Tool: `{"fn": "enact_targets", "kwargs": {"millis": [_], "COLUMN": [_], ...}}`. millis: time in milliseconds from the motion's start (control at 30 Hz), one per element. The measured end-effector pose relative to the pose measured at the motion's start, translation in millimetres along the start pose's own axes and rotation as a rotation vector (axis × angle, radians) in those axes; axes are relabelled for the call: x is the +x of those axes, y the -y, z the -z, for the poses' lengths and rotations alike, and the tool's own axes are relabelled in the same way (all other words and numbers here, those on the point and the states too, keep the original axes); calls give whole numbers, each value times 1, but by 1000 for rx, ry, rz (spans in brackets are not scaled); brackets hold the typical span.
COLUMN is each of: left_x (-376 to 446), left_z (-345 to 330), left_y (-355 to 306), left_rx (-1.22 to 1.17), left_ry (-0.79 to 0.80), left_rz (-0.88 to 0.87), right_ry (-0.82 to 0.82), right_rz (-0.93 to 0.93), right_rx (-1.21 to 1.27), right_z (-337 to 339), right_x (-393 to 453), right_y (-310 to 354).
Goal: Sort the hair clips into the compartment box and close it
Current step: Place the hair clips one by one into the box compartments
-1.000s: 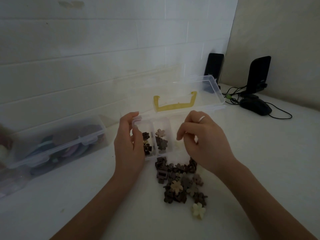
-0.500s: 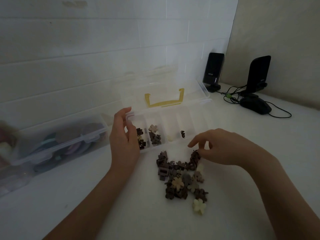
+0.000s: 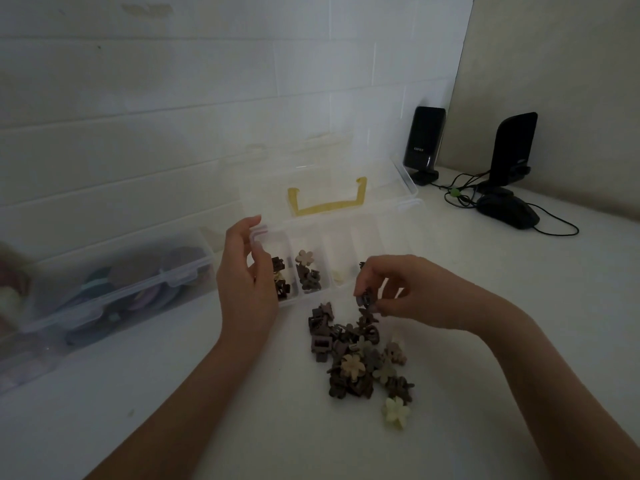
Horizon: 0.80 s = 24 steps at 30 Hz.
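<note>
Hair-clip sort: one clip lifted from the pile, box steadied.

The right hand [image 3: 412, 296] pinches a small dark hair clip [image 3: 364, 301] between thumb and fingertips just above the clip pile [image 3: 360, 358], which lies in front of the open compartment box [image 3: 341, 244]. The left hand [image 3: 244, 282], fingers loosely curled, touches the box's left end, apparently to brace it; whether it grips is unclear. Three left compartments hold clips.

Compartment box [image 3: 346, 233]: clear plastic, yellow handle [image 3: 327, 202]. Loose hair clips [image 3: 360, 358]: mostly dark brown, several beige; one cream flower clip [image 3: 395, 412] at the near edge. Table [image 3: 485, 306]: white. Wall [image 3: 207, 81]: white tile pattern. Speakers [image 3: 424, 140]: black. Mouse [image 3: 507, 211]: black. Second container [image 3: 114, 289]: clear, contents purple, teal and brown.
</note>
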<state>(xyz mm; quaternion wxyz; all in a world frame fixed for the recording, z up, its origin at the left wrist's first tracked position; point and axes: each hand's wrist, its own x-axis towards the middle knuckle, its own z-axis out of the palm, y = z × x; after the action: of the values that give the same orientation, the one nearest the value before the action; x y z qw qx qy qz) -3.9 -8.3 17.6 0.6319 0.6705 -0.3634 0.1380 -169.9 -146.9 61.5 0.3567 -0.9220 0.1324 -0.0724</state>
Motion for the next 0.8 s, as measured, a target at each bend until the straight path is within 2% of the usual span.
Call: {"fn": "enact_targets", "kwargs": {"millis": [367, 533, 667, 800], "left_x": [-1, -1, -1, -1], "left_z": [0, 1, 1, 1], "left_y": [2, 3, 2, 2], "left_rx": [-19, -31, -45, -49], "left_ry": [-1, 4, 4, 17], "left_rz": [8, 5, 8, 14], "right_ry": [-110, -101, -117, -250], "right_rz": [80, 57, 65, 52], "right_rx": [208, 338, 311, 230], "right_z": [-1, 0, -3, -5], "right_x": [2, 1, 2, 5], "right_y": [3, 4, 4, 2]}}
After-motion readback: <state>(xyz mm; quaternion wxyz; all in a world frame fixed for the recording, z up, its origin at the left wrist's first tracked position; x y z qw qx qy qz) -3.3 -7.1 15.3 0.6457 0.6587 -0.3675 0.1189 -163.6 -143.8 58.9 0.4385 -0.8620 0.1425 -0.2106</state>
